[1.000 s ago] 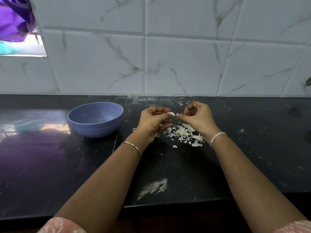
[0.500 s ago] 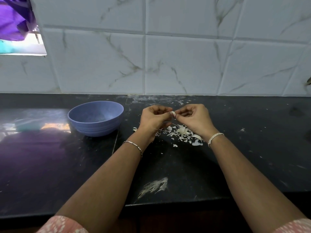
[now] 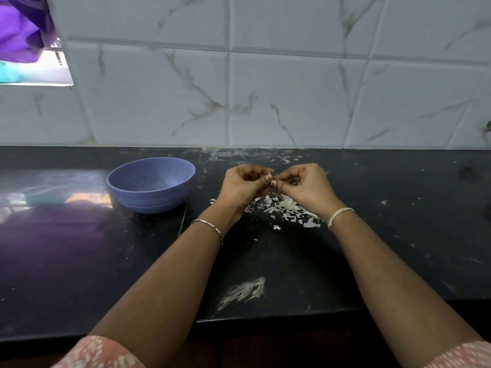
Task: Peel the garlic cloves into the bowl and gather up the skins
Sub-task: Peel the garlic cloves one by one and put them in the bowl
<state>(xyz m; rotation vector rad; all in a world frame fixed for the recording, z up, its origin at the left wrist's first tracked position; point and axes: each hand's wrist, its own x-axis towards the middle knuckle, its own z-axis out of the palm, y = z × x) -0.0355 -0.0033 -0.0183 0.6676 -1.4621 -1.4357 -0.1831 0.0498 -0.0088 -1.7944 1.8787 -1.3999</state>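
Observation:
My left hand and my right hand meet fingertip to fingertip above the black counter. Between them they pinch a small garlic clove, almost wholly hidden by the fingers. Below the hands a heap of white garlic skins lies on the counter. A blue bowl stands upright to the left of my left hand; I cannot see cloves inside it.
The black counter runs to a white tiled wall behind. A whitish smear marks the counter near its front edge. A window opening with purple cloth is at the upper left.
My hands have closed together; the gap between their fingertips is gone and the clove is now nearly hidden. The bowl and skin heap have not moved.

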